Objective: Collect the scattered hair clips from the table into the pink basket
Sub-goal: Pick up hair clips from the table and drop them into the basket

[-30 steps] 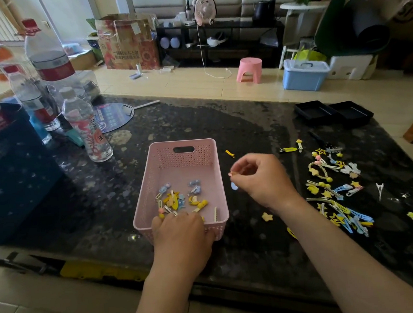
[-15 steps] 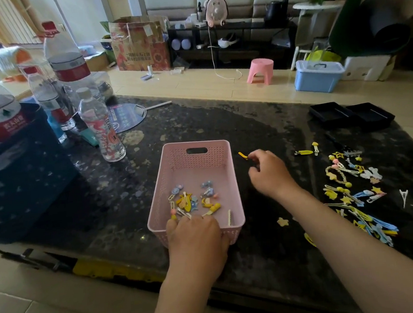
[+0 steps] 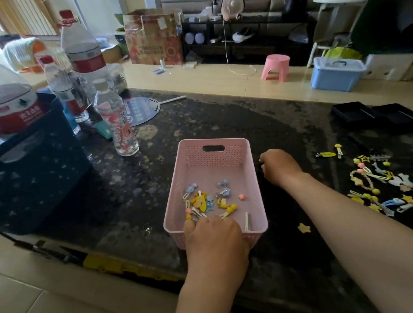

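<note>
The pink basket (image 3: 225,157) stands in the middle of the dark stone table, with several small hair clips (image 3: 204,203) in its near half. My left hand (image 3: 214,237) grips the basket's near rim. My right hand (image 3: 279,166) rests on the table just right of the basket's far corner. Its fingers are pinched on a small yellow hair clip (image 3: 259,160), of which only a tip shows. Several scattered hair clips (image 3: 375,182) lie at the right. A yellow star clip (image 3: 304,228) lies alone near my right forearm.
Water bottles (image 3: 116,121) and a dark blue crate (image 3: 29,175) crowd the left side of the table. A round hand fan (image 3: 142,109) lies behind the bottles. Two black trays (image 3: 380,115) sit at the far right. Two more clips (image 3: 326,154) lie right of my right hand.
My right hand moved away from me along the basket's right side and closed over the small yellow clip. My left hand stayed on the basket's rim.
</note>
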A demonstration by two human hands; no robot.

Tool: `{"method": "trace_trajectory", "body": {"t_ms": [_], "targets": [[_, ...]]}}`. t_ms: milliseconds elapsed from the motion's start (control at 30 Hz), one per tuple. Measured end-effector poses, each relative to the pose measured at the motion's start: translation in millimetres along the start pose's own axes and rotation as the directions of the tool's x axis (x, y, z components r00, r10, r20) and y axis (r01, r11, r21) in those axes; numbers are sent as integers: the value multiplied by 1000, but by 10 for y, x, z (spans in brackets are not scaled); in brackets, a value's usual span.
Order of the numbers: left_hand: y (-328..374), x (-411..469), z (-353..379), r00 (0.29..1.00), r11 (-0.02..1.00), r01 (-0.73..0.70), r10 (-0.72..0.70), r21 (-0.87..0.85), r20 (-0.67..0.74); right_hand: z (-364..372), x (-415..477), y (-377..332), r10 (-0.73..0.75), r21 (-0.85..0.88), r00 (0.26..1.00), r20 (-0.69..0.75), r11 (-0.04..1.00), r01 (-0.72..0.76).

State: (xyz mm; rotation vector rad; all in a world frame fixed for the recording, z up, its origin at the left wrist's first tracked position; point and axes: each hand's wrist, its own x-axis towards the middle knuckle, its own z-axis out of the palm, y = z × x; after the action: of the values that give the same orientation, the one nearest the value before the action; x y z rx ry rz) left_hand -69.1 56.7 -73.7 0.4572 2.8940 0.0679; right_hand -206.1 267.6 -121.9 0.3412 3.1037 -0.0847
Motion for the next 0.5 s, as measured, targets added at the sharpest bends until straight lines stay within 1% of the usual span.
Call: {"method": "trace_trajectory", "body": {"t_ms": [33,100,133,200,267,333,400,467,500], "targets": [[1,2,-3,1000,1000,2,-2,7,7,-15,-47,-16,6,4,1000,-11,1000,-6],[2,-5,-7,1000,1000,4,-5,17,8,-24,-133,-25,57,80,998,-6,995,-56],[2,-14,-4,1000,1000,3,-3,18,2,-35,-180,-21,105,150,995,4,983,-104],[4,-33,-4,1000,1000,-4,4,15,-24,-94,-268,-1,205,322,979,4,926,-195],[1,-49,-13,999,1000,-8,8,17,-51,-197,-340,-4,259,483,965,-38,850,-209],[0,-58,-21,998,1000,-13,15,26,-59,-348,-422,-58,260,603,959,-109,785,-144],[1,-63,-22,997,1000,-16,18,22,-69,-520,-501,-149,226,702,960,-167,710,-45],[26,-68,-25,996,1000,-13,13,-3,-83,-673,-588,-267,127,752,971,-205,655,73],[51,-70,-30,996,1000,-13,12,-12,-85,-740,-641,-334,45,755,977,-210,642,133]]}}
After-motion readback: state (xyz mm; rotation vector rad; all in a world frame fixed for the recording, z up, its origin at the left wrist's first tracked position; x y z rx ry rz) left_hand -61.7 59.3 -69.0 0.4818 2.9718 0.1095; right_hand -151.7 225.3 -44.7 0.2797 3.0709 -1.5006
